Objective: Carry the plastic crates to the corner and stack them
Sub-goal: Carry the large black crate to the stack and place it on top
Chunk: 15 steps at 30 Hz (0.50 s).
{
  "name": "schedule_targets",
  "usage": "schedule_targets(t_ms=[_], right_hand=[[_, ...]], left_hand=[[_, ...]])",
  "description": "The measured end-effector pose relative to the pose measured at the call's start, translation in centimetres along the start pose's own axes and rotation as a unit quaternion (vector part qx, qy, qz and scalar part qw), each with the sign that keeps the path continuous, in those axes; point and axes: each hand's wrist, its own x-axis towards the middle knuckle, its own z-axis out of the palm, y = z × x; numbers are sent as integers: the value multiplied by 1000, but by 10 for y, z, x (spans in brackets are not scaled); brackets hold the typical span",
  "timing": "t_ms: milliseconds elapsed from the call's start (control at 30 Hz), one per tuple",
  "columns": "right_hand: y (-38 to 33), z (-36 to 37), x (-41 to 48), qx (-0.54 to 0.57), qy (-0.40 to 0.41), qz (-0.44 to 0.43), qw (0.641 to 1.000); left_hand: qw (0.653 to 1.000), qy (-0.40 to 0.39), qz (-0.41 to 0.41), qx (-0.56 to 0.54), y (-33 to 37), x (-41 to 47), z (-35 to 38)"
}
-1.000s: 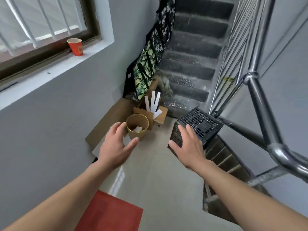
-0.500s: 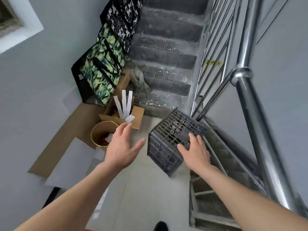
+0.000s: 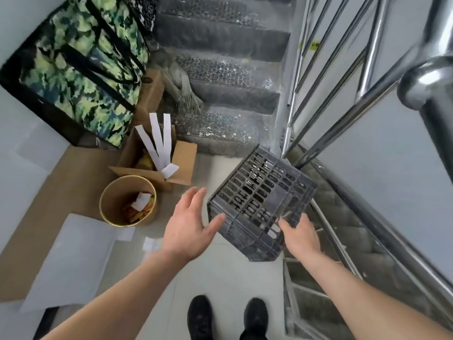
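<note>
The crate (image 3: 261, 204) sits on the landing floor (image 3: 220, 278) at the right. Its slotted face is up, one corner points toward the person, and its far right side is close to the railing (image 3: 343, 99) where the stairs drop away. It probably stands clear of the clutter so both sides can be reached.

The right hand (image 3: 300, 238) touches the near right edge. Whether its fingers (image 3: 282, 220) have hooked into the slots I cannot tell. The left hand (image 3: 191, 227) hovers just beside the near left corner with its fingers (image 3: 196, 196) spread wide and the thumb nearly on the plastic (a span sized to the crate's side, I judge). That suggests a two-sided lift is being set up and nothing is gripped yet.

To the left stand a paper bucket (image 3: 127, 200) of scraps and an open cardboard box (image 3: 157, 168). Behind them a camouflage bag (image 3: 81, 69) leans in the far left corner. Any route there must skirt these.
</note>
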Motion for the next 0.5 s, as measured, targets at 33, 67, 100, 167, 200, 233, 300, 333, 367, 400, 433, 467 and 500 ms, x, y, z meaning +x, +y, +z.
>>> schedule_targets(t_ms=[33, 67, 100, 167, 200, 233, 300, 333, 367, 400, 433, 467, 500], right_hand=[[3, 6, 11, 8, -2, 18, 1000], [7, 13, 23, 17, -5, 34, 999], [11, 18, 34, 23, -7, 51, 998], [15, 28, 55, 30, -10, 78, 996], [16, 33, 63, 35, -11, 86, 996], [16, 37, 69, 39, -13, 91, 995], [17, 47, 81, 41, -16, 93, 995], [16, 51, 86, 42, -16, 93, 995], [15, 55, 89, 39, -14, 95, 995], [13, 58, 93, 34, -10, 95, 995], [12, 60, 95, 28, -6, 97, 995], [11, 62, 97, 26, -1, 97, 995], [11, 64, 98, 26, 3, 97, 995]], left_hand=[[1000, -7, -6, -2, -5, 6, 8], [1000, -13, -12, -4, -10, 11, 16], [1000, -16, -18, -6, -15, 16, 24], [999, -20, -29, -8, -26, 25, 40], [999, -25, -33, -9, -30, 28, 47], [999, -29, -38, -12, -33, 31, 53], [998, -32, -47, -15, -35, 38, 63], [998, -30, -49, -15, -35, 42, 67], [998, -29, -49, -17, -33, 47, 70], [998, -30, -50, -21, -31, 50, 73], [998, -29, -51, -26, -29, 54, 75], [998, -28, -51, -30, -28, 58, 78], [998, -26, -51, -32, -27, 61, 81]])
